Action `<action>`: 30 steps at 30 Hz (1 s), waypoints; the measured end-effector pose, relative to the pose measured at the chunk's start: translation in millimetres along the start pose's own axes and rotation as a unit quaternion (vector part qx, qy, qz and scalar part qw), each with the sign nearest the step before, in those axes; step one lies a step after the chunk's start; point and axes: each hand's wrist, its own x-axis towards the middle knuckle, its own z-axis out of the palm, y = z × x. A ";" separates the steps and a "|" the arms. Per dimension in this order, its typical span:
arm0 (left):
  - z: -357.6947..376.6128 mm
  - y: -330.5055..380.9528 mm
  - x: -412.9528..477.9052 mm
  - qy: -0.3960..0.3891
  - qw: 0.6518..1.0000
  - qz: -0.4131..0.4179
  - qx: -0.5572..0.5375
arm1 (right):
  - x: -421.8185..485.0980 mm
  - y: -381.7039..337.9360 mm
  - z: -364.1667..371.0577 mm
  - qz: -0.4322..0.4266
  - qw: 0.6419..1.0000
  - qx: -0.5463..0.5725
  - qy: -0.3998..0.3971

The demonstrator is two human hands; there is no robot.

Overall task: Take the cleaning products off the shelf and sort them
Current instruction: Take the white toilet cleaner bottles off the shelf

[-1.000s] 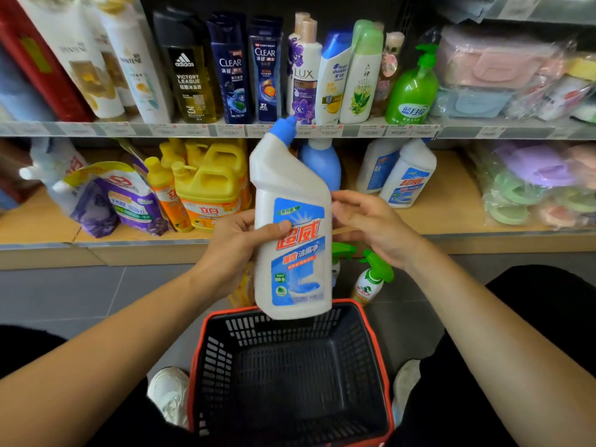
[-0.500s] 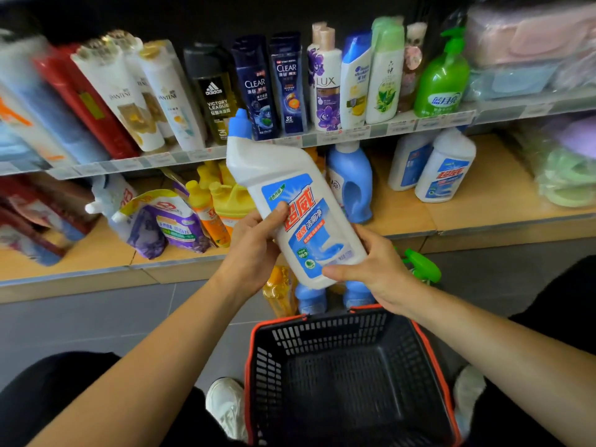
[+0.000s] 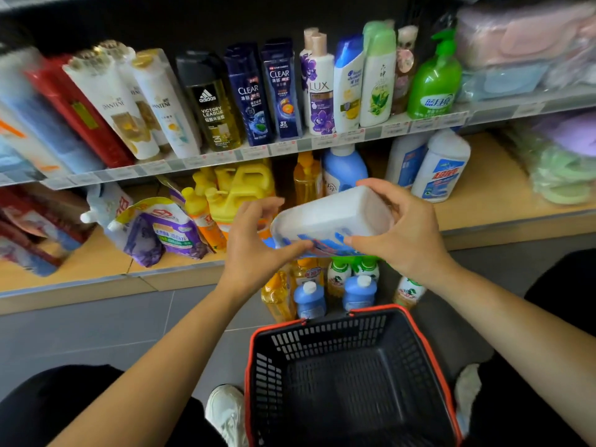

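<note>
One white cleaner bottle lies on its side in the air, in front of the low shelf. Two hands hold it. The left hand pinches it with thumb and fingers, and the right hand wraps round its bottom. Two more white bottles stand on the shelf. Two blue bottles stand on the floor under it, right by one black basket. The left hand hides part of the yellow jugs.
</note>
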 end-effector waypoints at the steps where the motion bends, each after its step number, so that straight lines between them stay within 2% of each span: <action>1: 0.2 1.6 1.2 -0.043 0.997 0.058 0.020 | -2.3 -1.6 1.3 -0.008 1.000 -0.022 -0.016; 2: 1.6 2.7 1.4 -0.086 0.991 0.100 0.025 | -5.2 -3.4 3.3 -0.021 0.998 -0.045 -0.033; 4: 4.8 4.8 -0.5 -0.142 0.980 0.135 0.011 | -9.3 -8.2 7.5 -0.043 0.995 -0.069 -0.059; 8: 1.3 2.1 -4.2 -0.174 0.973 0.153 -0.019 | -13.8 -15.5 10.5 -0.067 0.992 -0.055 -0.096; 13: 1.4 2.0 -13.4 -0.150 0.978 0.141 -0.019 | -16.0 -16.5 12.6 -0.151 0.978 -0.090 -0.109; 20: -2.5 8.9 -15.9 -0.104 0.986 0.128 -0.033 | -14.1 -6.4 20.2 -0.334 0.921 -0.165 -0.115; 24: -6.7 12.4 -16.4 -0.090 0.988 0.127 -0.021 | -15.9 2.9 15.9 -0.379 0.902 -0.186 -0.091; 30: -11.0 11.5 -17.8 -0.071 0.990 0.121 0.021 | -16.7 9.7 10.9 -0.399 0.889 -0.209 -0.078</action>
